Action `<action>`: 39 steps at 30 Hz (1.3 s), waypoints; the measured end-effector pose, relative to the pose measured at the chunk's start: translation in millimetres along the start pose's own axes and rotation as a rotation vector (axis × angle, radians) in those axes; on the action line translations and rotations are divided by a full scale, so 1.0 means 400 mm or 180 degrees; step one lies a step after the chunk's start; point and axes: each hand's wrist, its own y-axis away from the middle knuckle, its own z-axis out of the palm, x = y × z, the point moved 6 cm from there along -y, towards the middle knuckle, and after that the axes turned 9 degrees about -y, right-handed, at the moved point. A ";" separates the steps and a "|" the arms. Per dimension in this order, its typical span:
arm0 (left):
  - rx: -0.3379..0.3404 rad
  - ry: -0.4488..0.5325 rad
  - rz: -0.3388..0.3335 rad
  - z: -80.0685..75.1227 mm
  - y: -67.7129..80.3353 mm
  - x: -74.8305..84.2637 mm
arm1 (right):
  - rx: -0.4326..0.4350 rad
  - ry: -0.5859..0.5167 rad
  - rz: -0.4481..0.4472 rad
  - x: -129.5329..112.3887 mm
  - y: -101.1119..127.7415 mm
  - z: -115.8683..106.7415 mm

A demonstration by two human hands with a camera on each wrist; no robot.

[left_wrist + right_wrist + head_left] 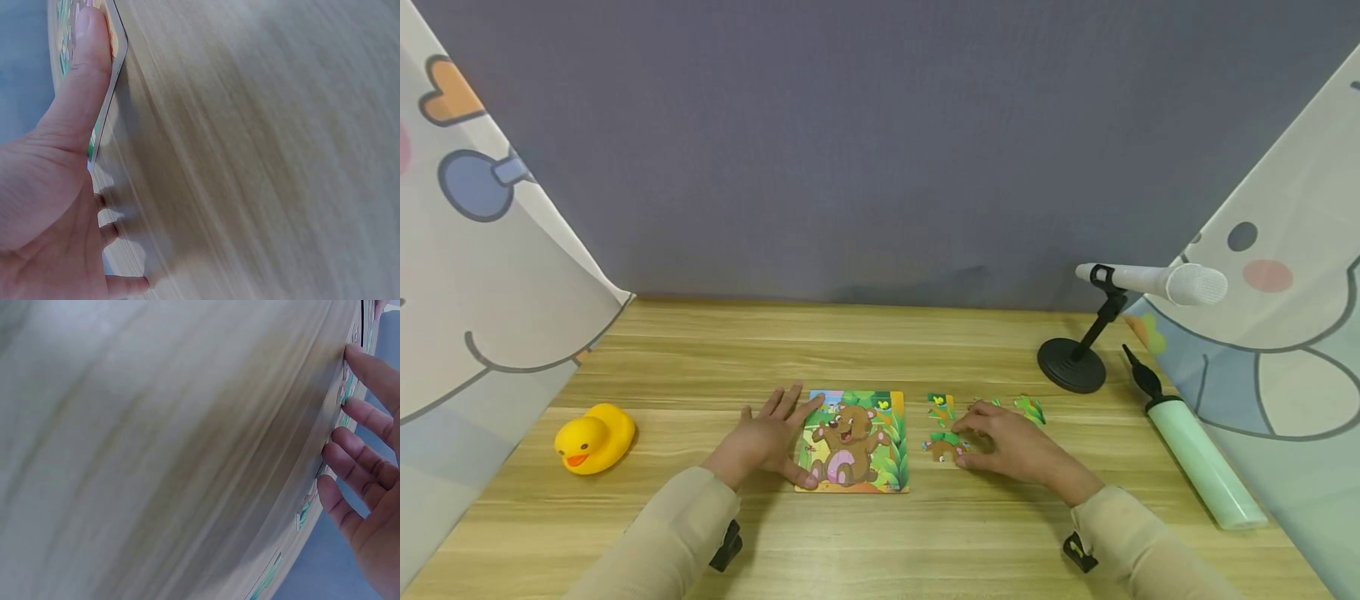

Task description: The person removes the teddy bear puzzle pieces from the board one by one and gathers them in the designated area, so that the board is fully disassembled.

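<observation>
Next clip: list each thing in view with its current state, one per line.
Puzzle board: flat on the table, bear picture up, left hand on its left edge.
Loose pieces: lying right of the board, apart from it.
Left hand: fingers spread, thumb on the board.
Right hand: fingertips on the loose pieces.
Duck: upright, far left.
Microphone: on its stand.
Pump: lying on its side.

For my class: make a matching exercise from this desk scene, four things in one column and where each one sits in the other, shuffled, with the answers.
Things:
1. rubber duck
2. bear puzzle board
3. loose puzzle pieces
4. microphone on stand

Places:
A. far right, at the back of the table
B. under the left hand at its left edge
C. far left, alone
D. by the right hand, right of the board

Pairs: 1-C, 2-B, 3-D, 4-A
</observation>
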 end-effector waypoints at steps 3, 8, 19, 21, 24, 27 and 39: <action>0.0009 0.0010 0.0000 -0.001 0.001 -0.001 | -0.0018 -0.0012 0.0020 0.001 -0.001 0.000; 0.0001 0.0019 0.0000 -0.002 0.004 0.000 | 0.0001 -0.0224 0.0062 -0.003 -0.010 -0.005; -0.0018 0.0032 0.0000 0.001 0.001 -0.002 | 0.0137 -0.1306 0.0247 -0.025 -0.068 0.012; -0.0033 0.0007 -0.0008 0.002 0.000 -0.003 | 0.0132 -0.1451 0.0341 -0.037 -0.081 0.019; -0.0036 -0.0010 -0.0007 0.004 -0.001 -0.003 | 0.0166 -0.1524 0.0425 -0.059 -0.099 0.023; -0.0038 -0.0019 -0.0023 0.004 0.000 -0.003 | 0.0189 -0.1489 0.0431 -0.080 -0.119 0.028; -0.0069 -0.0069 -0.0029 0.011 -0.008 -0.006 | -0.0065 -0.1507 0.0526 -0.164 -0.188 0.086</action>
